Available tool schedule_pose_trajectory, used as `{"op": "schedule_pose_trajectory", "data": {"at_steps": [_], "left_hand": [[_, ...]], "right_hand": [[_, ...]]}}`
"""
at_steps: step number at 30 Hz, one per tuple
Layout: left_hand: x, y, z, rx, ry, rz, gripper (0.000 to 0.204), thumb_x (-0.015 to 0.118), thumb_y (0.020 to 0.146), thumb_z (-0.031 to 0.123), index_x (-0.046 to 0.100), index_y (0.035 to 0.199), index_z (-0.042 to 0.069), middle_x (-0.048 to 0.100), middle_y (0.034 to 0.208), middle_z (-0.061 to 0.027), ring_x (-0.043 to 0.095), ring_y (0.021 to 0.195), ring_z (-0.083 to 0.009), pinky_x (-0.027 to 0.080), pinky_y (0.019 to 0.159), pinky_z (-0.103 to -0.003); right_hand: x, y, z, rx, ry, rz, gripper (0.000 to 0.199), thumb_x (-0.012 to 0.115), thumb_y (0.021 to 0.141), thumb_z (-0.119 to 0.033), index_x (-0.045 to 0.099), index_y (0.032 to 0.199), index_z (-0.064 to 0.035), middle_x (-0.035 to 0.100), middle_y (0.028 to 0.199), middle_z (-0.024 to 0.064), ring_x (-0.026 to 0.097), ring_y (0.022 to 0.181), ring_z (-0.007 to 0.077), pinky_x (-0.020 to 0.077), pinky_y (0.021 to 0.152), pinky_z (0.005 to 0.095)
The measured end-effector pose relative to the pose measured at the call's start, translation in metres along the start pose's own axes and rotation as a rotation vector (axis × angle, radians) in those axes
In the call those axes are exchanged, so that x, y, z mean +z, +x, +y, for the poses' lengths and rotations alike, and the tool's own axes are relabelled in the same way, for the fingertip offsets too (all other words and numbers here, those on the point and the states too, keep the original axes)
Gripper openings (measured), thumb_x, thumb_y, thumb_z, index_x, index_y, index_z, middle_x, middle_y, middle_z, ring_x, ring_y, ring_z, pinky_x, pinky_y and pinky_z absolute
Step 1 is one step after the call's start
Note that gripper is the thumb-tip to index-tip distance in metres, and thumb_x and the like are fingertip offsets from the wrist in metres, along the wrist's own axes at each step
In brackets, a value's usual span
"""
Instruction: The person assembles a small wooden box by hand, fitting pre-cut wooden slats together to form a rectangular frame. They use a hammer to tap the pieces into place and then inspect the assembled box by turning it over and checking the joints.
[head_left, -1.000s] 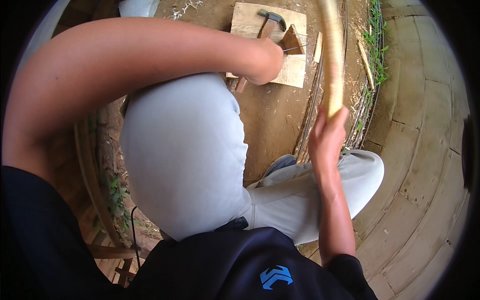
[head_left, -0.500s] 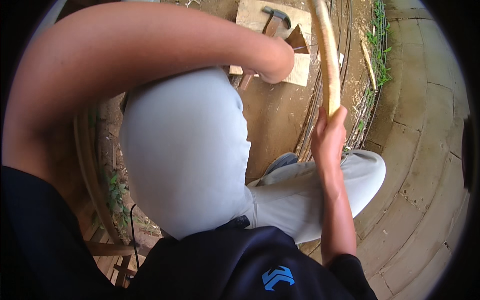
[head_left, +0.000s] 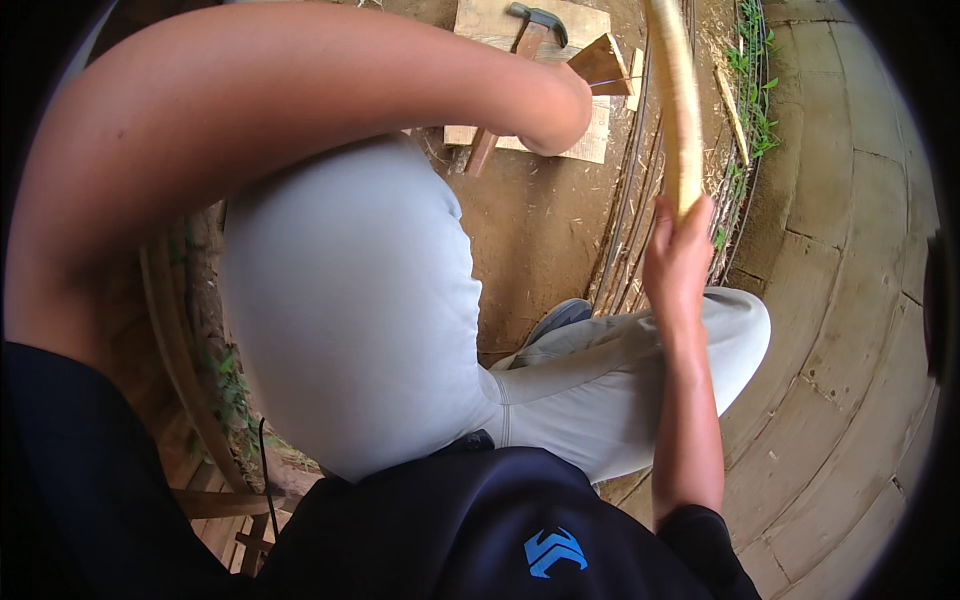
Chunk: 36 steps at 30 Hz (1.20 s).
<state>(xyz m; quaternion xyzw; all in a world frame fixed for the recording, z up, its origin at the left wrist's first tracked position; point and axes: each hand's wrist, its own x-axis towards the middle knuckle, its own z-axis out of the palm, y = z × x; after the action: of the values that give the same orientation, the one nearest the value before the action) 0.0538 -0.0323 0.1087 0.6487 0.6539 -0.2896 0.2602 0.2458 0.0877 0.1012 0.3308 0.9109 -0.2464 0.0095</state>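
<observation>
In my right hand (head_left: 682, 255) is the lower end of a long pale wooden pole (head_left: 680, 110), its fingers wrapped round it. The pole runs up past the top of the view. My left hand (head_left: 560, 112) is closed beyond my raised knee, its fingers mostly hidden by my own arm and wrist. From it a thin dark line, perhaps a blade or wire, reaches toward the pole; what I grip there cannot be made out. A brown triangular wooden piece (head_left: 603, 66) is just behind that hand. Close by, a claw hammer (head_left: 540, 20) lies on a pale board (head_left: 590, 146), its handle partly under my forearm.
Bare brown earth (head_left: 540, 235) with wood shavings surrounds the board. Dark rods or cables (head_left: 625, 220) run along the ground to the right, beside a loose wood strip (head_left: 732, 115) and green weeds (head_left: 760, 130). Paving slabs (head_left: 820, 300) fill the right side.
My right hand and the pole have shifted right and slightly up. The hammer and board appear a little farther left and higher. My left hand has barely moved; more of the triangular piece shows.
</observation>
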Motion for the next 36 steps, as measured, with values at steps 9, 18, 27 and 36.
{"op": "schedule_pose_trajectory", "data": {"at_steps": [9, 18, 27, 36], "left_hand": [[0.011, -0.003, -0.005, 0.101, 0.018, 0.051, 0.015, 0.069, 0.072, -0.004, 0.076, 0.086, -0.003, 0.072, 0.087, -0.022, 0.072, 0.082, -0.0353, 0.059, 0.071, -0.042], [0.015, -0.001, 0.0, -0.042, -0.157, 0.074, 0.016, 0.067, 0.074, -0.005, 0.073, 0.088, -0.009, 0.071, 0.086, -0.026, 0.072, 0.084, -0.0375, 0.058, 0.073, -0.044], [0.028, 0.014, -0.003, -0.075, -0.221, 0.142, 0.012, 0.064, 0.076, -0.005, 0.071, 0.084, -0.011, 0.07, 0.085, -0.0281, 0.071, 0.082, -0.0397, 0.058, 0.071, -0.045], [0.024, 0.005, 0.001, -0.244, -0.508, 0.171, 0.015, 0.063, 0.079, -0.003, 0.071, 0.089, -0.011, 0.069, 0.092, -0.0304, 0.071, 0.088, -0.0401, 0.057, 0.073, -0.044]], "right_hand": [[0.024, -0.008, 0.005, -0.166, -0.153, 0.044, 0.022, 0.055, 0.101, -0.013, 0.038, 0.105, 0.0003, 0.063, 0.075, 0.0258, 0.064, 0.061, 0.0372, 0.0473, 0.053, 0.0469], [0.021, -0.01, -0.001, -0.111, -0.029, 0.07, 0.025, 0.056, 0.101, -0.014, 0.037, 0.107, 0.0014, 0.063, 0.077, 0.0304, 0.066, 0.067, 0.0426, 0.0482, 0.058, 0.0495], [0.014, -0.007, -0.01, -0.063, 0.053, 0.097, 0.025, 0.055, 0.101, -0.017, 0.038, 0.107, 0.0006, 0.063, 0.084, 0.0348, 0.062, 0.077, 0.054, 0.047, 0.065, 0.0545], [0.013, -0.003, -0.011, -0.097, 0.17, 0.19, 0.025, 0.055, 0.101, -0.017, 0.038, 0.108, -0.0001, 0.062, 0.086, 0.0358, 0.061, 0.081, 0.0564, 0.0465, 0.067, 0.0562]]}}
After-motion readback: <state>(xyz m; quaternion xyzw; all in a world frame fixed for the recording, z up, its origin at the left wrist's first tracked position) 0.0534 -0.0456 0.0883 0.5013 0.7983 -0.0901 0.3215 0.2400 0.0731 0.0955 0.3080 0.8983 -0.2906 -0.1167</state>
